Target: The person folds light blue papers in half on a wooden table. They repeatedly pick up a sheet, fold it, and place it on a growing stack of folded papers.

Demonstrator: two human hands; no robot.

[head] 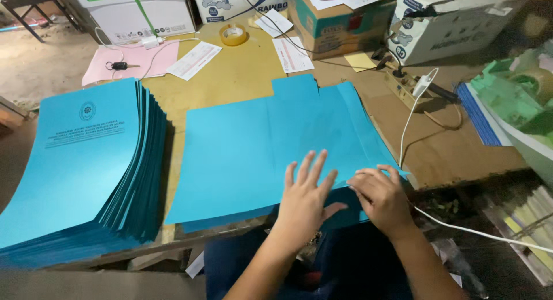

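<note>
One tall stack of finished blue folders (pixel 80 167) at left of worktop (pixel 230 75), so much appears done. Centre: open blue sheet (pixel 259 150) lying flat, fold seemingly underway. Left hand (pixel 305 199) open, fingers spread, pressing sheet's near edge; right hand (pixel 380 196) curled, pinching its near-right corner.

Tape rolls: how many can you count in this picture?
2: one tape roll at the table's far edge, another on the green things at right. Others may be hidden.

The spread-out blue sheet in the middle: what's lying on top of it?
Both hands rest on the blue sheet: left hand flat with fingers spread, right hand at its lower right corner. Whatever lies beneath the sheet is covered.
</note>
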